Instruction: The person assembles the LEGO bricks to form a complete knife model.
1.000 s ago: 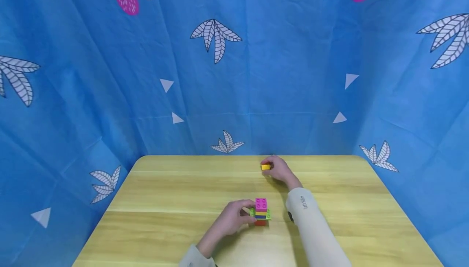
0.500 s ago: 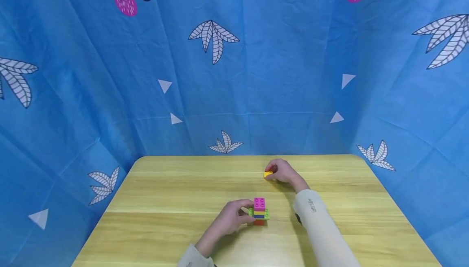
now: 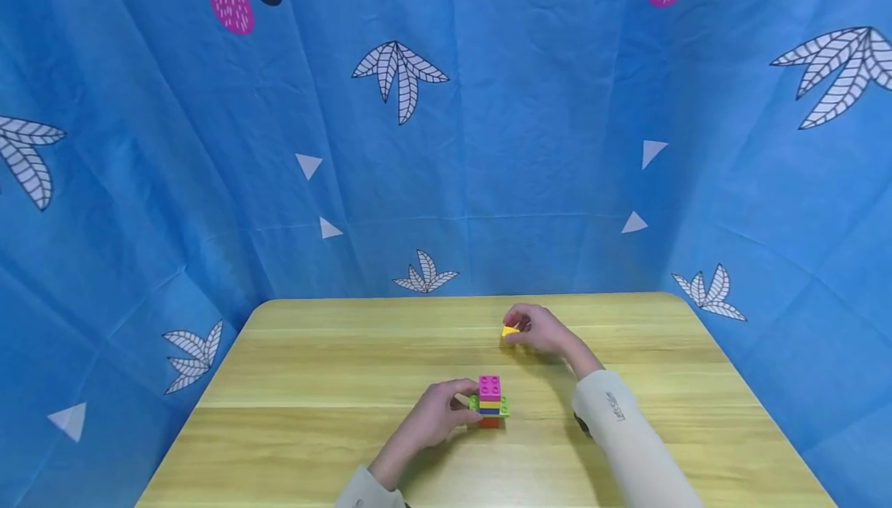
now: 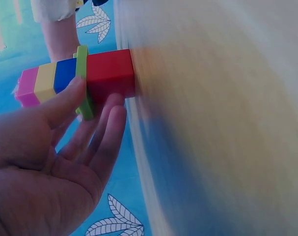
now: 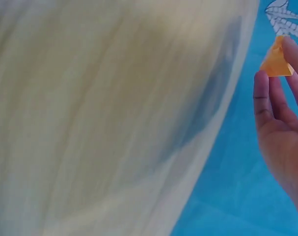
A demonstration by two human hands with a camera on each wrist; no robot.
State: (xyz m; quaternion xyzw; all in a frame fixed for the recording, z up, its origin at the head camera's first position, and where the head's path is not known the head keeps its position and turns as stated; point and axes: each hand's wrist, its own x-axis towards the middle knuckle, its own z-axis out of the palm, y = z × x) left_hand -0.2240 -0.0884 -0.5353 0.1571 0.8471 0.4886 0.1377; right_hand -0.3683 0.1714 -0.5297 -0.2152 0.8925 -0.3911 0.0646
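A block stack stands on the table, with a pink block [image 3: 490, 386] on top, yellow and blue ones under it, a green plate [image 4: 82, 81] and a red block [image 4: 111, 73] at the bottom. My left hand [image 3: 437, 415] grips the stack from its left side, thumb at the blue block and green plate in the left wrist view. Farther back, my right hand [image 3: 545, 331] pinches a small yellow-orange block [image 5: 277, 60] between thumb and fingers. In the right wrist view that block looks sloped, narrower at one end.
The wooden table [image 3: 334, 368] has its far edge against a blue patterned cloth [image 3: 390, 183], which also hangs at both sides. Light sleeves cover both forearms, the right one [image 3: 630, 430] lying across the right part of the table.
My right hand has come slightly nearer and to the right with the yellow-orange block. The left hand keeps its grip on the stack; the head view has shifted a little.
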